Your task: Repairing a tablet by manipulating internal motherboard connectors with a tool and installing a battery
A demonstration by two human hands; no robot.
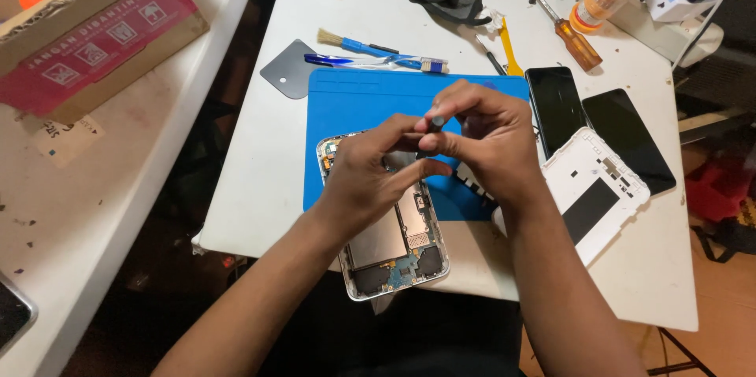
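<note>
Dark small tool point(432, 127) sits pinched between left hand point(370, 176) and right hand point(480, 137), above the opened tablet point(390, 243).

You sit at a white table point(260, 188) whose left edge faces a second pale table point(118, 180) across a dark gap, with tan floor point(724, 322) beyond the right edge and even light from above.
</note>
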